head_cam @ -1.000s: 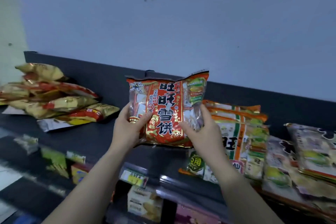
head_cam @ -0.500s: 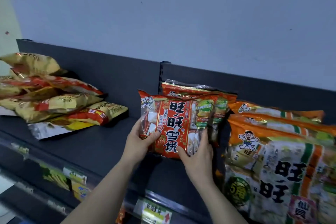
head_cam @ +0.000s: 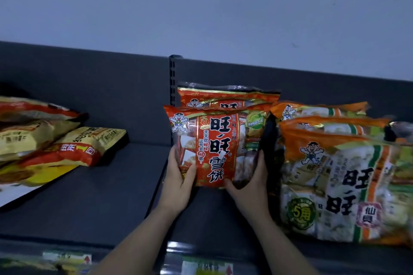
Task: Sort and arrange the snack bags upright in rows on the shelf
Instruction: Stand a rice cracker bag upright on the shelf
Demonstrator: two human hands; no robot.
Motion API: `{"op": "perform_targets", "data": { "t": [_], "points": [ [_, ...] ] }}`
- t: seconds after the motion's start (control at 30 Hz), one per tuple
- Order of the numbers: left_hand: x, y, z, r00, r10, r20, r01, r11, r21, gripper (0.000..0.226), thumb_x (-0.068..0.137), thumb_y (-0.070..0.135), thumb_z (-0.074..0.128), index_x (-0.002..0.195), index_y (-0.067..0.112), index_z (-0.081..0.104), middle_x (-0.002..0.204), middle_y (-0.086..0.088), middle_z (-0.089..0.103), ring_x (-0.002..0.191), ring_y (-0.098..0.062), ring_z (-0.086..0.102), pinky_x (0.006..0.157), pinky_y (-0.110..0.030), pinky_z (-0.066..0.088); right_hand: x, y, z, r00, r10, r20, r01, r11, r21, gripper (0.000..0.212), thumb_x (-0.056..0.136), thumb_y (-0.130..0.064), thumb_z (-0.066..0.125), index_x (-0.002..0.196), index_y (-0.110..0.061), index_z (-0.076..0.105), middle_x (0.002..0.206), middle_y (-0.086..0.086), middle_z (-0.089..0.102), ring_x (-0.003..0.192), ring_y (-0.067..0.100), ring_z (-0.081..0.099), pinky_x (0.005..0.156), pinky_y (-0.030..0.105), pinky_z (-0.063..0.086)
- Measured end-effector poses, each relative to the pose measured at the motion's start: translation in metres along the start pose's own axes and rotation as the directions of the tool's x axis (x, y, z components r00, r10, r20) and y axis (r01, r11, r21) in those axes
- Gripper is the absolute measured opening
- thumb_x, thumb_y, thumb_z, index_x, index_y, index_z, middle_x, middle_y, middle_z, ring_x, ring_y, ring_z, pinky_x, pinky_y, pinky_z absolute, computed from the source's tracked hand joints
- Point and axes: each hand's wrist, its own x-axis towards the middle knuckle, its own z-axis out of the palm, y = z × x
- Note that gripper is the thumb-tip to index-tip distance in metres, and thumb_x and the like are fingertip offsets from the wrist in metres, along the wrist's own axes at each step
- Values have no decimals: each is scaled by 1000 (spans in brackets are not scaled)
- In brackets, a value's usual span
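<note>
Glossy red snack bag (head_cam: 214,147) upright, gripped by left hand (head_cam: 178,176), right hand (head_cam: 250,183)

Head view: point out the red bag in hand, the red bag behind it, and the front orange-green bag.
red bag in hand (head_cam: 218,140), head view, on its red centre label.
red bag behind it (head_cam: 228,97), head view, on its visible top strip.
front orange-green bag (head_cam: 335,185), head view, on its pale front face.

The red bag (head_cam: 214,147) says 旺旺雪饼 in big black letters, with small 天天吃旺旺 beside them. The orange bag (head_cam: 339,185) on the right says 旺旺 and 仙贝, and its green circle says 5角. The yellow bag (head_cam: 89,145) seems to show a white 1. The price tags (head_cam: 205,267) are too blurry to read.
</note>
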Motion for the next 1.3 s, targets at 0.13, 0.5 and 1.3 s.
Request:
{"op": "perform_targets", "data": {
  "t": [0.13,0.5,1.3],
  "points": [
    [5,-4,0,999,28,17,-31,990,137,54,94,38,60,139,39,30,121,27,53,109,16,52,82,-1,39,-5,3,2,998,40,-39,-40,999,0,114,78,-32,79,153,-37,-6,162,-12,9,148,11,13,118,42,25],
    [4,-6,-6,998,-24,53,18,993,113,93,73,52,77,148,35,26,137,20,49,122,0,51,97,-24,43,-8,0,7,996,28,-80,-36,993,-109,125,67,-52,83,152,-37,-6,157,-7,19,144,16,21,112,42,30],
    [-28,99,-25,961,250,-116,-221,950,223,54,89,32,67,138,23,47,129,12,50,125,-9,42,99,-32,39,-40,-72,-47,874,-468,-134,402,849,-343,52,91,-30,63,138,-11,51,144,-2,45,137,6,35,115,21,28]
  ]
}}
